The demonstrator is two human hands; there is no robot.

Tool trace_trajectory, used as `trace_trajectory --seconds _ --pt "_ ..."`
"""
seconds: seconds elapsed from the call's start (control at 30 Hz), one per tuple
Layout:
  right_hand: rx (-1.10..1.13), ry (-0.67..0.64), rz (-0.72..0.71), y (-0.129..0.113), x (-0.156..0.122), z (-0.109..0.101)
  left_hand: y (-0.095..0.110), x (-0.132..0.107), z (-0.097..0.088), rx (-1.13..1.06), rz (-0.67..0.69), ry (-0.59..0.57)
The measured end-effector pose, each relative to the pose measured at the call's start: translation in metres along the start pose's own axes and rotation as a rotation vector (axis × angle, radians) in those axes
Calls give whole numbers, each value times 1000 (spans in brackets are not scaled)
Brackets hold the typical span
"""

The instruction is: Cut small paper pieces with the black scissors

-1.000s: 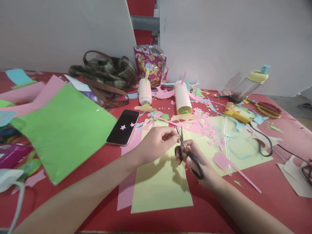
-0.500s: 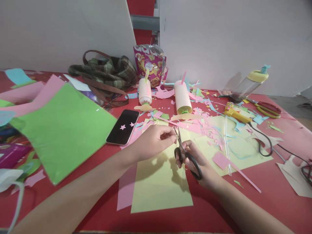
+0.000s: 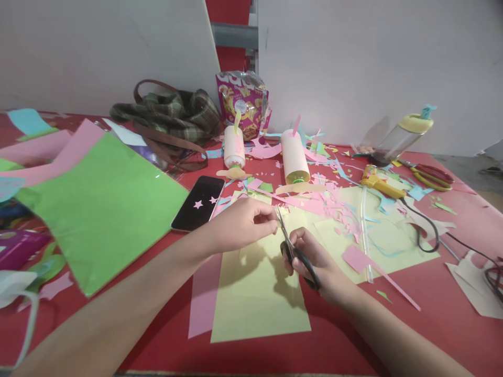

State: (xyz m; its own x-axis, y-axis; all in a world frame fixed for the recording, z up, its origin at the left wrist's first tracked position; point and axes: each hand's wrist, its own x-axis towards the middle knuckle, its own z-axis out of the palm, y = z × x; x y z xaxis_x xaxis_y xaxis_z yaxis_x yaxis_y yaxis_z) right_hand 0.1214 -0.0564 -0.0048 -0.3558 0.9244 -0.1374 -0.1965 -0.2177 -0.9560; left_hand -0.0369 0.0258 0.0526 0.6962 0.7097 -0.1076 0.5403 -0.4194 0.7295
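Observation:
My right hand (image 3: 316, 267) has its fingers through the black handles of a pair of scissors (image 3: 289, 246). The blades point up and away, nearly together, with their tips beside my left fingertips. My left hand (image 3: 247, 222) is closed in a pinch; whatever sits between thumb and finger is too small to make out. Both hands hover over a pale yellow sheet of paper (image 3: 259, 309), which overlaps a pink sheet (image 3: 200, 309). Left of my left hand lies a black phone (image 3: 192, 217) with two small pink paper stars (image 3: 197, 204) on its screen.
Behind my hands stand two paper-wrapped cylinders (image 3: 293, 154) among pink and blue scraps. At right are a yellow glue gun (image 3: 379, 184) with its cord, red-handled scissors (image 3: 432, 175) and a clear bottle (image 3: 401, 139). Green paper (image 3: 106, 209) covers the left. A snack bag (image 3: 243, 102) stands behind.
My left hand has shifted slightly left. The scissors have turned a little, their blades closing and tips moving left with my left fingers.

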Motion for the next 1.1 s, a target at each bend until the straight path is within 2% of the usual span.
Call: trace_trajectory --seconds 0.13,0.3,0.4,0.63,0.8,1.1 --pt "-18 91 -7 -1 2 -1 -1 0 0 -15 -8 7" --pt "33 312 -55 2 5 -4 -2 1 3 -67 -11 19" --pt "89 365 -106 5 6 -6 -3 1 7 -89 -11 -5" --pt "139 390 -164 5 7 -5 -6 1 21 -144 -20 -115" --pt "123 380 -189 5 7 -2 -3 1 30 -113 -8 -134" --pt "114 380 -149 6 7 -4 -5 0 33 -104 3 -221"
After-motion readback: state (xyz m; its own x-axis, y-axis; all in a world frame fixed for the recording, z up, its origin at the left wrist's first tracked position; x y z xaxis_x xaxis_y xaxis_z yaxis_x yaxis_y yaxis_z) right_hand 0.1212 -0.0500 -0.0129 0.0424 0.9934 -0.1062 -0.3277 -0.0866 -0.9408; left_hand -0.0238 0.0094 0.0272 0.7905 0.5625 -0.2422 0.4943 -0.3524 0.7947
